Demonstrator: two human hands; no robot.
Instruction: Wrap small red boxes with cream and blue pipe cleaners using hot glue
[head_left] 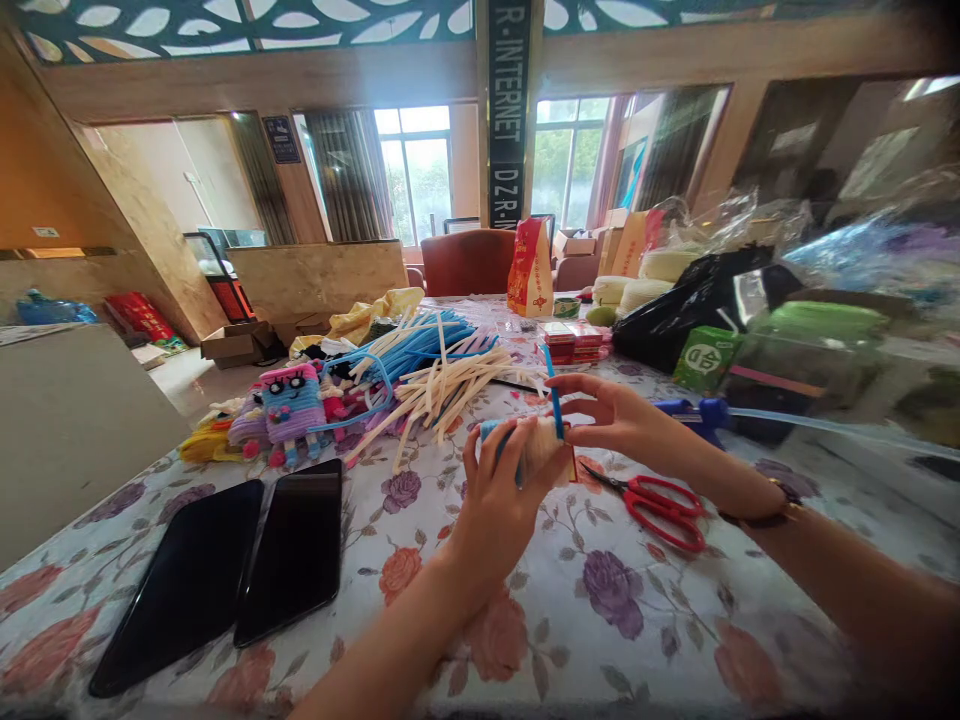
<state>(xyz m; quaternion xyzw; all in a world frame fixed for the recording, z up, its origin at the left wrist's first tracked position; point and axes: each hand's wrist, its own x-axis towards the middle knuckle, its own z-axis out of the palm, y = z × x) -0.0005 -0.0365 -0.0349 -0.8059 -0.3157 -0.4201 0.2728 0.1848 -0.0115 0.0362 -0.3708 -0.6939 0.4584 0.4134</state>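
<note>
**A:** So, what are the hands doing?

**B:** The left hand point(499, 490) is raised just above the counter point(600, 620), its fingers wrapped round a small fuzzy white bundle point(536, 440). The right hand point(619, 415), close beside it, has thumb and forefinger pinched shut on a blue stem point(553, 395) that stands upright against the bundle.

**A:** How would those handle?

**B:** Probably very light and plush. The stem looks easy to bend, so a pinch low down, near the bundle, seems best. The bundle wants cupping, not squeezing.

**A:** And around them?

**B:** A big wood-panelled room with bright windows point(416, 165) at the back. A flowered cloth covers the counter. A heap of blue and cream stems point(435, 375) lies beyond the hands. Two dark phones point(225, 570) lie at the left, with a knitted toy point(289, 405) behind them. Red scissors point(660, 505) lie below the right wrist.
</note>
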